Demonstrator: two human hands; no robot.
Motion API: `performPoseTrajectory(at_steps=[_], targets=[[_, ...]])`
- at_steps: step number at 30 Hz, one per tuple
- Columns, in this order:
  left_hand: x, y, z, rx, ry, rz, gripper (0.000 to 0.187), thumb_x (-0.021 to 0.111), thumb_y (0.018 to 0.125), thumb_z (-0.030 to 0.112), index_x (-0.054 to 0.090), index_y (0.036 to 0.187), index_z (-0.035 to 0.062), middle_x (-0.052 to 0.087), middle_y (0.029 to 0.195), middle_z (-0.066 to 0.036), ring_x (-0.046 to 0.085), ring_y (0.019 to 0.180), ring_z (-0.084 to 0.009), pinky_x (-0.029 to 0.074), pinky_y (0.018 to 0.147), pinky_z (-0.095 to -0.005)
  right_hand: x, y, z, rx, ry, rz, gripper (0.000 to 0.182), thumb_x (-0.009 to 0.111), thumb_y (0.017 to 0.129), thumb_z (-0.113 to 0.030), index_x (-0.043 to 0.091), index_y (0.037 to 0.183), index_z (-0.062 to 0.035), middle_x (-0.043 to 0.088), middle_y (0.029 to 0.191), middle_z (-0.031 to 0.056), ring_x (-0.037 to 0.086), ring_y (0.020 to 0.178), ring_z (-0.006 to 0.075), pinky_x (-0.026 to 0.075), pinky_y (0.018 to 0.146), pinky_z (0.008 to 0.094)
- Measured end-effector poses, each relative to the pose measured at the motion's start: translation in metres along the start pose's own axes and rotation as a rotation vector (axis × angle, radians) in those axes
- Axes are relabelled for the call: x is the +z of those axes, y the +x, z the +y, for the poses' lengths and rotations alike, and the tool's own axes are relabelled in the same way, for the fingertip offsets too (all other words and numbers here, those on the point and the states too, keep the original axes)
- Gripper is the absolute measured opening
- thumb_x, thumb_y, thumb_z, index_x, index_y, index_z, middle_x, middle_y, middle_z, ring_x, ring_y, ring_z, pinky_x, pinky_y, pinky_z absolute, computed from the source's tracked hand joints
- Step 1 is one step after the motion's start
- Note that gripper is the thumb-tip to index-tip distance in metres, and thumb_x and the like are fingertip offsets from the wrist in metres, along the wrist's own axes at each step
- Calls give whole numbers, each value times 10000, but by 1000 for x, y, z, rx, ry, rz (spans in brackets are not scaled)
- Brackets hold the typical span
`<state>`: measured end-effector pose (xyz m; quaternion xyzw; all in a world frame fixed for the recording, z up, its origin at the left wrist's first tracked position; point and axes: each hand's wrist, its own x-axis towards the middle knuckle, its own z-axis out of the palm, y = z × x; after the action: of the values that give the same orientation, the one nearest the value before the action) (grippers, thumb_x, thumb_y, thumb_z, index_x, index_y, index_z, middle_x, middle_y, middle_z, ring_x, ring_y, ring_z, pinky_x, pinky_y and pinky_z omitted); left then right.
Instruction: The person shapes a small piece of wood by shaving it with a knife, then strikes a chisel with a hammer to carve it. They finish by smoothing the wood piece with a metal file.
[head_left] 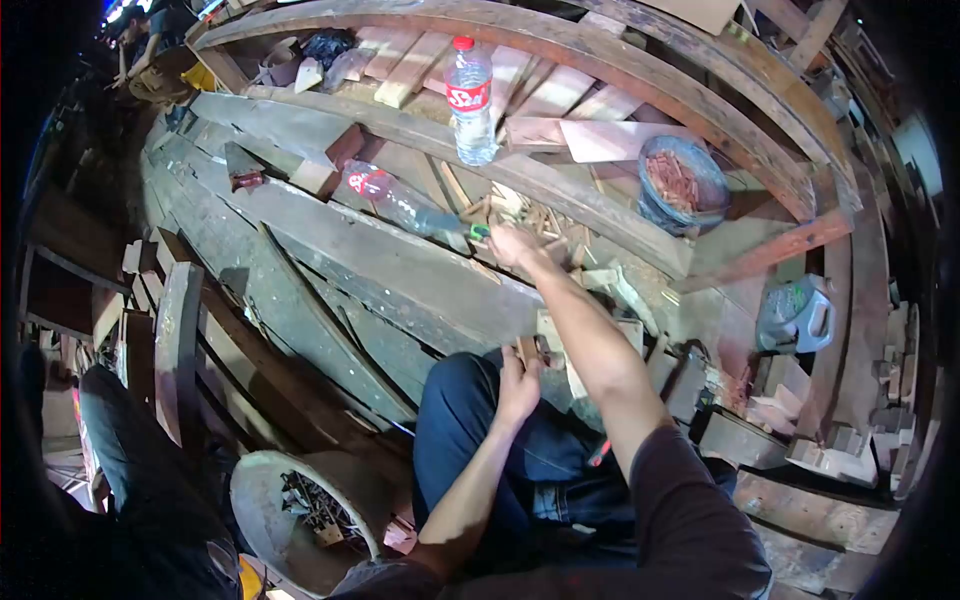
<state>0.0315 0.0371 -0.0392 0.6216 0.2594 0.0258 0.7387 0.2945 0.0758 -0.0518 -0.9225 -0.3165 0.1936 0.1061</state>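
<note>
My left hand (517,388) is closed around a small wooden block (527,350), held above my bent knee. My right arm stretches forward over the planks, and my right hand (513,246) looks closed beside a small green piece (480,231). Whatever its fingers grip is too small and blurred to name. A clear plastic bottle with a red label (368,184) lies on its side to the left of that hand. Loose wood offcuts (525,213) are heaped just beyond the fingers. An upright water bottle with a red cap (472,105) stands farther back.
A bucket of reddish sticks or fasteners (672,182) sits at the right, under a curved timber beam (560,38). Near it stands a pale jug (795,315). A tub of dark nails or scraps (300,515) is at lower left. Another person (150,45) is far back left.
</note>
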Motion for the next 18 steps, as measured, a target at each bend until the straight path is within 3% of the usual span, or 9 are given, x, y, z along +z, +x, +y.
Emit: performPoseTrajectory(at_steps=[1, 3, 5, 7, 9, 11, 12, 15, 18], targets=[[2, 2, -3, 61, 48, 21, 362, 514, 896, 67, 377, 1212, -46, 681, 966, -174, 677, 939, -268, 503, 847, -370, -7, -11, 3, -11, 19, 47, 332, 529, 951, -269, 644, 1036, 30, 676, 1057, 229, 664, 972, 396, 523, 837, 507], [3, 10, -25, 133, 15, 11, 399, 543, 908, 75, 335, 1221, -57, 691, 931, -192, 692, 941, -313, 513, 845, -392, -6, -33, 24, 30, -46, 226, 352, 474, 977, -337, 599, 1083, -25, 693, 871, 217, 678, 836, 413, 529, 740, 518], [4, 1, -8, 225, 102, 3, 356, 554, 917, 76, 364, 1198, -34, 700, 919, -210, 703, 893, -339, 530, 798, -395, -67, -105, 11, 235, 216, 138, 332, 498, 971, -312, 625, 1126, -46, 709, 1003, 184, 690, 892, 362, 534, 794, 442], [0, -8, 17, 131, 230, -73, 232, 542, 941, 52, 425, 1132, -9, 666, 997, -158, 673, 866, -230, 508, 814, -325, -64, -158, 49, 223, 581, 416, 270, 567, 952, -253, 632, 1077, -22, 705, 917, 142, 675, 783, 265, 517, 706, 396], [3, -3, -2, 293, 218, -62, 231, 583, 924, 45, 483, 1131, 21, 712, 951, -147, 681, 782, -194, 534, 718, -316, -62, -232, 74, 215, 939, 552, 326, 611, 951, -285, 552, 1157, -40, 575, 718, 20, 518, 536, 115, 409, 462, 284], [1, -12, 20, 210, 292, -174, 198, 593, 928, 40, 517, 1111, 36, 714, 948, -115, 683, 759, -153, 538, 668, -294, -73, -319, 56, 397, 1222, 665, 282, 632, 943, -252, 545, 1129, -59, 518, 731, -16, 468, 518, 83, 363, 451, 235], [3, -8, 11, 231, 294, -178, 163, 602, 927, 29, 542, 1078, 34, 715, 944, -102, 676, 733, -128, 534, 630, -274, -64, -355, 60, 391, 1192, 716, 262, 634, 943, -243, 542, 1101, -56, 526, 733, -6, 475, 525, 87, 368, 454, 237], [4, -13, 13, 270, 221, -266, 153, 621, 915, 18, 601, 1067, 22, 709, 921, -62, 667, 785, -106, 539, 675, -268, -54, -453, 51, 488, 1282, 723, 218, 610, 957, -207, 538, 1081, -44, 540, 741, 11, 504, 549, 97, 375, 454, 246], [3, -17, 24, 270, 328, -367, 181, 696, 887, 56, 673, 1066, 45, 683, 951, -61, 641, 823, -112, 514, 751, -271, -24, -521, 43, 465, 1457, 749, 277, 556, 985, -179, 533, 1204, -12, 555, 772, 36, 531, 568, 125, 417, 472, 248]])
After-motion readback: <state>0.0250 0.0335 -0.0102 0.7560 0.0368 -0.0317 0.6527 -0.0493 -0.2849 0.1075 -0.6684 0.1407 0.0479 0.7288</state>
